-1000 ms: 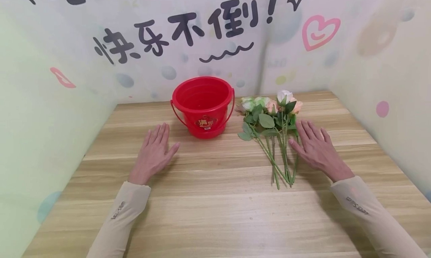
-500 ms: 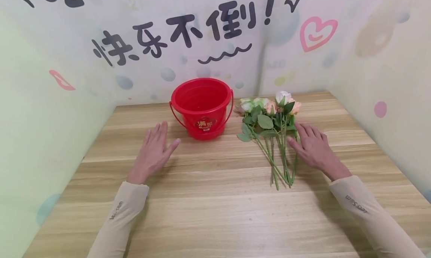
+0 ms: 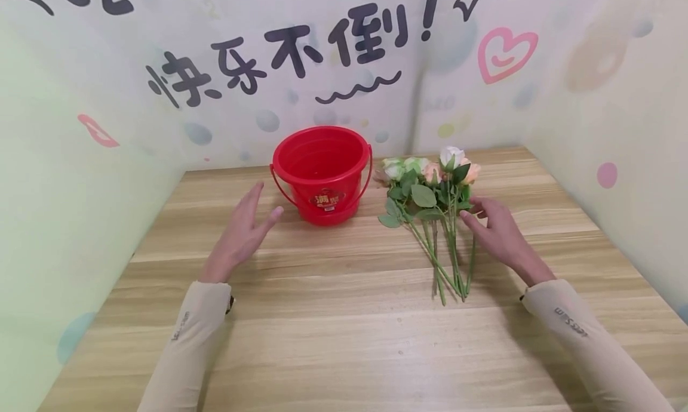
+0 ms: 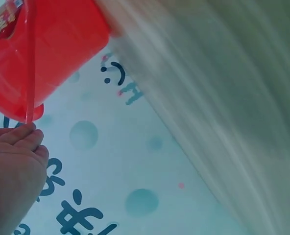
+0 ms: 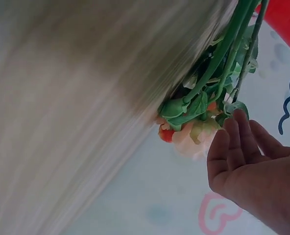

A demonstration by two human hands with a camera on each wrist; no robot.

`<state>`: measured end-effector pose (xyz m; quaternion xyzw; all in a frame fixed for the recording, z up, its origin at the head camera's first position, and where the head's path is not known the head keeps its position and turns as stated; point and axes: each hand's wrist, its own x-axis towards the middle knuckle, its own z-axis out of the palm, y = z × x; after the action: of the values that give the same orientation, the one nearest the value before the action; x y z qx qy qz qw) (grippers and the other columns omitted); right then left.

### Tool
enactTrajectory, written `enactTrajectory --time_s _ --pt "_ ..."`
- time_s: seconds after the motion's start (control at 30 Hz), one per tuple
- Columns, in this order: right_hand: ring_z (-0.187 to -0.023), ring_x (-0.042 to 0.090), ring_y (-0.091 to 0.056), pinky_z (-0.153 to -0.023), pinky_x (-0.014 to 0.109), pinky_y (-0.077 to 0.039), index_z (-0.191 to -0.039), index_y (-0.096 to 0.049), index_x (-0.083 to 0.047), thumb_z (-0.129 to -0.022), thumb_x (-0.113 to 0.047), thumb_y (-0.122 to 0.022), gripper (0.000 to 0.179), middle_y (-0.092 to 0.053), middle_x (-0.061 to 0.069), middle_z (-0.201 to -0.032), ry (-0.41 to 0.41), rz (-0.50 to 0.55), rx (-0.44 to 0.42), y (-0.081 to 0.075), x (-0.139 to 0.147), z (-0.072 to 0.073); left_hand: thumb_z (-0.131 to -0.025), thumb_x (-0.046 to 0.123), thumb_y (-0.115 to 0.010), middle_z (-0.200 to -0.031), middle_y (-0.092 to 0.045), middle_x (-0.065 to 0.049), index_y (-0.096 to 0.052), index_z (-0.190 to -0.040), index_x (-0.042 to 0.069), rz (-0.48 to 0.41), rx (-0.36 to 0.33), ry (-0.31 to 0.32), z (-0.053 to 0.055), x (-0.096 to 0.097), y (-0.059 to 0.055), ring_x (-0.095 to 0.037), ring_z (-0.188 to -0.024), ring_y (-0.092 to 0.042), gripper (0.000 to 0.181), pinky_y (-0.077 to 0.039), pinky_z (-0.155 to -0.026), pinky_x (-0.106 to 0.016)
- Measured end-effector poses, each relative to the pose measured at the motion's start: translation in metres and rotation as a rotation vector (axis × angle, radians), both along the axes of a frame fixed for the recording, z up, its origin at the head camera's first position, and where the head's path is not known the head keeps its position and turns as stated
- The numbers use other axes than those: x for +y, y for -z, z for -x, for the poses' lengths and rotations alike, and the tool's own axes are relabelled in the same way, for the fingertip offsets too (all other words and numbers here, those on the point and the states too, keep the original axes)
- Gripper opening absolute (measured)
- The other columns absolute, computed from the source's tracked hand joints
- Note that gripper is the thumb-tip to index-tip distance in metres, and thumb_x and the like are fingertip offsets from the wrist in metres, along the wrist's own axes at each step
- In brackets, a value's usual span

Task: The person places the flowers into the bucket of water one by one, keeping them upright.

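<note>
My left hand (image 3: 236,240) is raised left of a red plastic bucket (image 3: 344,188), fingers fairly straight and thumb spread. In the left wrist view its fingers lie just below the bucket's handle (image 4: 30,73); I cannot tell whether they touch. At the right lie several artificial roses (image 3: 451,157) in white, pale green and peach, their green stems (image 3: 454,263) pointing toward me. My right hand (image 3: 501,236) hovers at their right side, thumb apart and fingers loosely bent, with no stem gripped. In the right wrist view its fingertips are close to a peach rose (image 5: 189,142).
The wooden table (image 3: 344,346) ends at a printed wall cloth (image 3: 408,113) right behind the bucket and roses. Side walls (image 3: 618,125) stand on the left and right. The bucket's mouth faces up, its handle hanging down at the front.
Both hands have lifted from flat on the table. The right fingers have bent in toward the roses, and the left hand has turned with its thumb upward. Bucket and roses stay in place.
</note>
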<state>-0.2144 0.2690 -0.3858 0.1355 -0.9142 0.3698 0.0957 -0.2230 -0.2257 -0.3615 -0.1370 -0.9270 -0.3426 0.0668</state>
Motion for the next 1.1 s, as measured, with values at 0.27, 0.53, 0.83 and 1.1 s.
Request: enactTrajectory --time_s 0.27,0.53,0.83,1.1 --pt "-0.092 0.033 -0.06 -0.068 0.031 -0.05 -0.132 -0.056 0.011 -0.108 -0.023 -0.055 0.041 -0.066 0.026 -0.106 0.062 0.054 -0.09 -0.007 -0.004 0.002 -0.101 0.057 -0.057 -0.172 -0.017 -0.005 -0.013 -0.168 0.017 -0.162 -0.034 -0.034 0.021 0.007 -0.013 -0.032 -0.156 -0.015 0.09 -0.023 -0.117 -0.068" --pt "-0.091 0.033 -0.062 -0.065 0.028 -0.051 -0.127 -0.059 0.009 -0.108 -0.023 -0.057 0.037 -0.067 0.027 -0.106 0.061 0.076 -0.14 -0.004 -0.005 0.004 -0.093 0.068 -0.061 -0.172 -0.016 -0.006 -0.011 -0.168 0.017 -0.17 -0.087 -0.067 0.042 0.016 -0.026 -0.032 -0.156 -0.017 0.104 -0.031 -0.115 -0.066" --pt "-0.097 0.039 -0.065 -0.069 0.03 -0.054 -0.127 -0.059 0.011 -0.107 -0.02 -0.058 0.037 -0.068 0.028 -0.109 0.054 0.08 -0.166 0.002 -0.004 0.007 -0.086 0.062 -0.074 -0.171 -0.019 -0.01 -0.011 -0.168 0.018 -0.112 -0.185 -0.042 0.058 0.013 -0.041 -0.037 -0.153 -0.021 0.112 -0.041 -0.108 -0.065" --pt "-0.095 0.039 -0.066 -0.07 0.035 -0.055 -0.126 -0.06 0.01 -0.107 -0.02 -0.058 0.036 -0.068 0.029 -0.11 0.067 0.066 -0.188 0.002 -0.007 0.012 -0.083 0.067 -0.075 -0.169 -0.025 -0.009 -0.015 -0.168 0.021 -0.089 -0.197 -0.021 0.065 0.01 -0.044 -0.037 -0.151 -0.027 0.114 -0.044 -0.105 -0.064"
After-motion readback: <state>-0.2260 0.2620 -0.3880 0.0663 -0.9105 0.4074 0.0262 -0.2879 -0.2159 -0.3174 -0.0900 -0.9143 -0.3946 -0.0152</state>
